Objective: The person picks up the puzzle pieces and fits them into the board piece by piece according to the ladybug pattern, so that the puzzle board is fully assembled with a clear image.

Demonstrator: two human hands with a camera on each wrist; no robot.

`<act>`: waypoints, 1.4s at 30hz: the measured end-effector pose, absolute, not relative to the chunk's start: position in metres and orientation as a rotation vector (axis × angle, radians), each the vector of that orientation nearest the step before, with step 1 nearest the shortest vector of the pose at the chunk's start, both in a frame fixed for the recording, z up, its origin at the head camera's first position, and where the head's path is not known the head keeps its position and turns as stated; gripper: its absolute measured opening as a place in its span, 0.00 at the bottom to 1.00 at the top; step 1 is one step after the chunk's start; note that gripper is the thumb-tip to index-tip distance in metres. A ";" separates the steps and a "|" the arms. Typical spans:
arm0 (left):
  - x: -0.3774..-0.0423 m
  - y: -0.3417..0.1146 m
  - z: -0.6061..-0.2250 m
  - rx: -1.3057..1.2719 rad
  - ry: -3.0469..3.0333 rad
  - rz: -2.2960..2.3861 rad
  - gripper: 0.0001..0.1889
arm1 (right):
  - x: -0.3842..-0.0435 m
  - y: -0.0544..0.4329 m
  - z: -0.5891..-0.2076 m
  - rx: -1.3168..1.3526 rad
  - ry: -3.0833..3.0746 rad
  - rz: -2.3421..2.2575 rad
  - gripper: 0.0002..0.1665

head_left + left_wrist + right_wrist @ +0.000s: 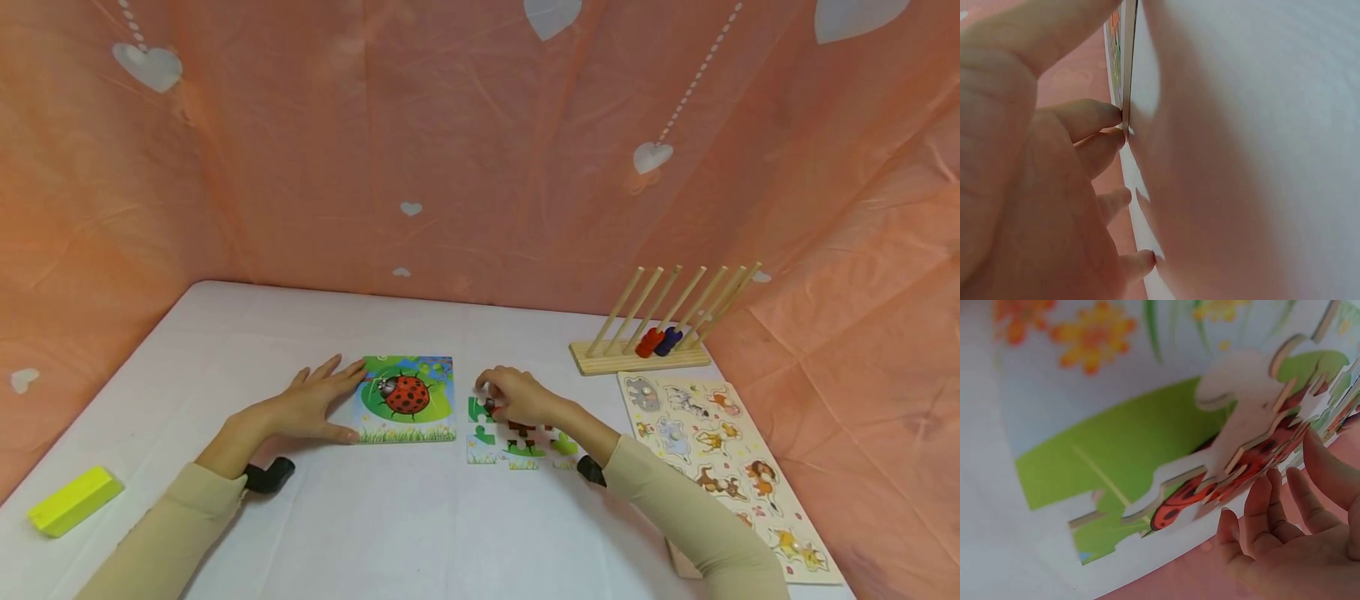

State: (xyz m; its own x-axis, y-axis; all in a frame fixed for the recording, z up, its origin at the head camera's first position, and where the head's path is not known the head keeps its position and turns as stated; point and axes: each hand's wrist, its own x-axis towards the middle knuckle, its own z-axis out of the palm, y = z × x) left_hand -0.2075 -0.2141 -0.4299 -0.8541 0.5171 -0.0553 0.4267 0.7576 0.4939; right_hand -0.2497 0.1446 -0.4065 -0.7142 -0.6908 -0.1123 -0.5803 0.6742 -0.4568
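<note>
Ladybug jigsaw pieces [525,451] under right hand [519,395], finger grip unclear — left hand [311,406], fingers spread, touching ladybug board [408,396]; peg rack [637,362] holds beads [650,342].

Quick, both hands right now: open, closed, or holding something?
Left hand: open, fingers touching the ladybug picture's edge.
Right hand: at the puzzle pieces; cannot tell whether it grips one.

Left grip [317,407] spreads its fingers — right grip [519,395] angled down, fingers gently bent.

Ladybug board [408,396], puzzle pieces [525,451], animal board [738,454], peg rack [637,363], block [77,501] — the table [375,533] carries all.
</note>
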 end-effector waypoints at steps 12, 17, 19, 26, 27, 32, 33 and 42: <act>-0.209 -0.215 -0.431 0.752 2.760 0.711 0.54 | -0.252 0.144 -0.406 -1.002 2.641 -0.536 0.15; -0.209 -0.215 -0.431 0.752 2.757 0.714 0.54 | -0.251 0.145 -0.407 -0.998 2.623 -0.578 0.13; -0.209 -0.215 -0.431 0.749 2.758 0.714 0.54 | -0.251 0.145 -0.407 -0.980 2.606 -0.619 0.14; -0.209 -0.215 -0.433 0.744 2.761 0.706 0.55 | -0.256 0.146 -0.405 -0.965 2.499 -0.831 0.16; -0.209 -0.216 -0.433 0.745 2.761 0.707 0.55 | -0.258 0.145 -0.404 -0.975 2.477 -0.853 0.16; -0.209 -0.216 -0.433 0.749 2.766 0.706 0.55 | -0.269 0.136 -0.399 -1.083 2.390 -0.873 0.10; -0.209 -0.216 -0.432 0.751 2.766 0.707 0.55 | -0.272 0.132 -0.399 -1.096 2.385 -0.873 0.10; -0.208 -0.215 -0.431 0.762 2.769 0.704 0.56 | -0.288 0.062 -0.397 -1.171 2.378 -0.794 0.09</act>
